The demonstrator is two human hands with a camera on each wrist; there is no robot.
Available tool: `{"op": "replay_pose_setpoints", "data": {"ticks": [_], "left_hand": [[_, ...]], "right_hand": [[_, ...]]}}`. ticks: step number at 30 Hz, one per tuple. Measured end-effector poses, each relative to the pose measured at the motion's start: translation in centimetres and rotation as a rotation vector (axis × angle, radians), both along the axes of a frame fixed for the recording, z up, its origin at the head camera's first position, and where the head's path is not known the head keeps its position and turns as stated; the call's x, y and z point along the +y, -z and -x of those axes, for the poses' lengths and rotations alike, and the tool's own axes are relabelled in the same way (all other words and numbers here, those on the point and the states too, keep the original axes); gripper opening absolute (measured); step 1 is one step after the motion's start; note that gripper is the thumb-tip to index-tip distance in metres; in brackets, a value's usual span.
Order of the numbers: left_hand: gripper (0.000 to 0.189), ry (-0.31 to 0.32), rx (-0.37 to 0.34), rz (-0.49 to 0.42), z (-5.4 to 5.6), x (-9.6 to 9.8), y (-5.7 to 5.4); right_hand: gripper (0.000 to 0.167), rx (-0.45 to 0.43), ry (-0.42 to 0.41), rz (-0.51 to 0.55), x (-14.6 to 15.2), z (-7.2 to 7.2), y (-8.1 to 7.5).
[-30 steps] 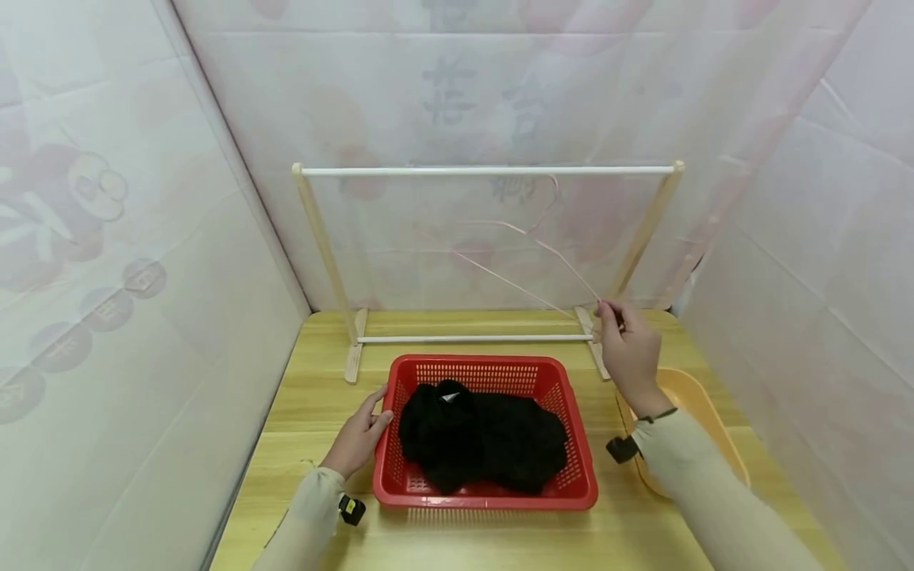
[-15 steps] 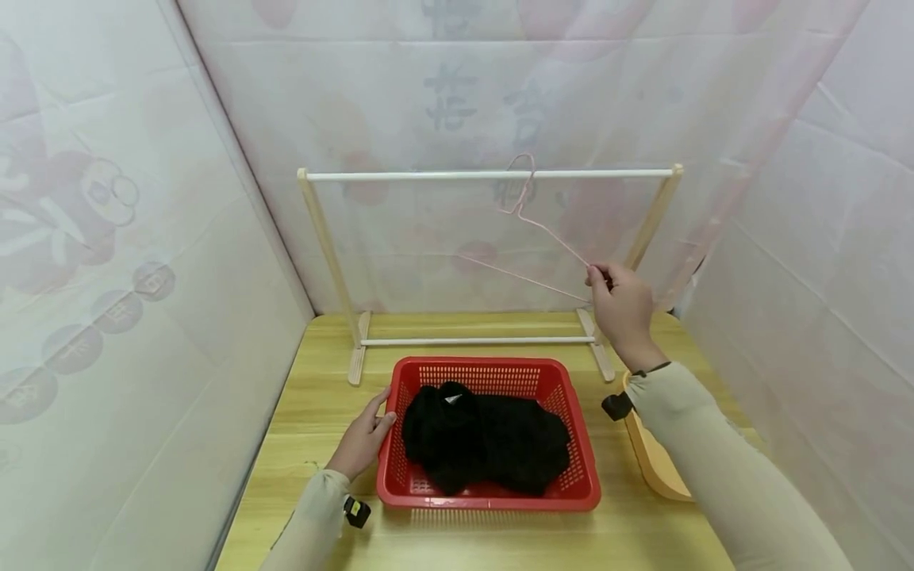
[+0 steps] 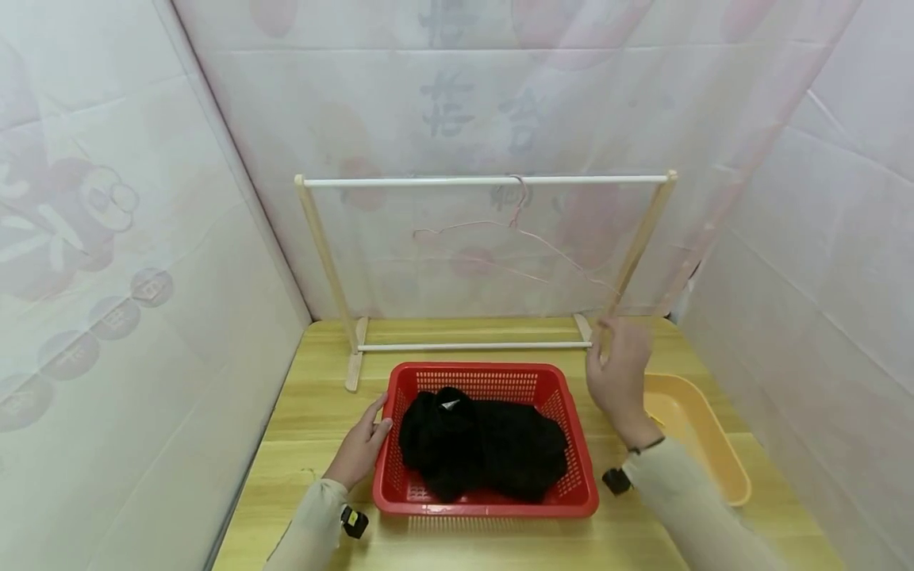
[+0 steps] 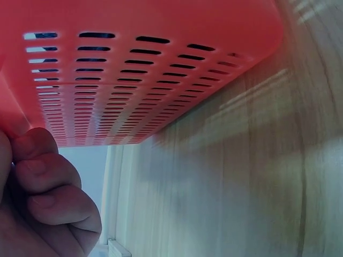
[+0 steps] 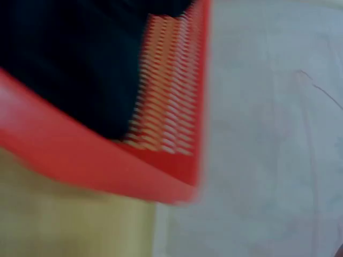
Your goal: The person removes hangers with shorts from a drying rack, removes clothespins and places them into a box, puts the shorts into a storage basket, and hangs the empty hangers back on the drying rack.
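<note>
A pink wire hanger (image 3: pixel 516 222) hangs by its hook from the white top rail (image 3: pixel 400 182) of the rack. Below its right end, my right hand (image 3: pixel 620 369) is apart from it, blurred, with fingers loosely bent and nothing seen in them. My left hand (image 3: pixel 359 448) grips the left rim of a red plastic basket (image 3: pixel 485 510); the left wrist view shows its curled fingers (image 4: pixel 56 209) at the basket's edge. Inside the basket lies a bunched black garment (image 3: pixel 485 444) with a small white tag (image 3: pixel 450 405). The right wrist view is blurred and shows the basket's corner.
A yellow tray (image 3: pixel 721 444) stands on the wooden table (image 3: pixel 314 420) to the right, partly behind my right forearm. The rack's wooden posts (image 3: pixel 327 262) stand behind the basket. Printed cloth walls (image 3: pixel 457 103) enclose the back and sides.
My right hand has let go of the pink hanger and moved down towards the yellow tray. The hanger's hook has come onto the rail. My left hand has stayed at the basket.
</note>
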State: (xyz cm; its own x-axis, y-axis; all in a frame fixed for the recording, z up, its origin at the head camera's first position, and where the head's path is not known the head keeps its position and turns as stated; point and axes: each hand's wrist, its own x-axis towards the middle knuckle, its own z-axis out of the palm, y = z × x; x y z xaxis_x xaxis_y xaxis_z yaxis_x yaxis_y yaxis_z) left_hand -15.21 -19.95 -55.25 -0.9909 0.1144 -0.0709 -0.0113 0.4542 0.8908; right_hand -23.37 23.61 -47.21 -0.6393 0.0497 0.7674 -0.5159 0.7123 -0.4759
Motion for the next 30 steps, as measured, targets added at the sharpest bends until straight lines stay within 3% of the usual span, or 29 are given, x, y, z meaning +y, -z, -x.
{"op": "replay_pose_setpoints", "data": {"ticks": [3,6,10,20,30], "left_hand": [[0.056,-0.018,0.008,0.008,-0.1,-0.3,-0.1],[0.056,-0.023,0.027,0.018,-0.2,-0.3,0.0],[0.055,-0.023,0.025,0.019,-0.4,0.0,0.3],[0.056,-0.001,0.059,0.043,-0.2,0.6,0.8],[0.055,-0.002,0.059,0.064,-0.4,0.4,0.4]], "right_hand": [[0.024,-0.076,-0.082,-0.073,-1.0,-2.1,3.8],[0.018,-0.242,-0.166,-0.185,-1.8,-3.9,7.1],[0.018,-0.338,-0.177,-0.251,-2.2,-5.6,9.5],[0.019,-0.333,-0.132,-0.232,-1.8,-5.9,10.0],[0.02,-0.37,-0.123,-0.2,-2.0,-6.0,10.4]]}}
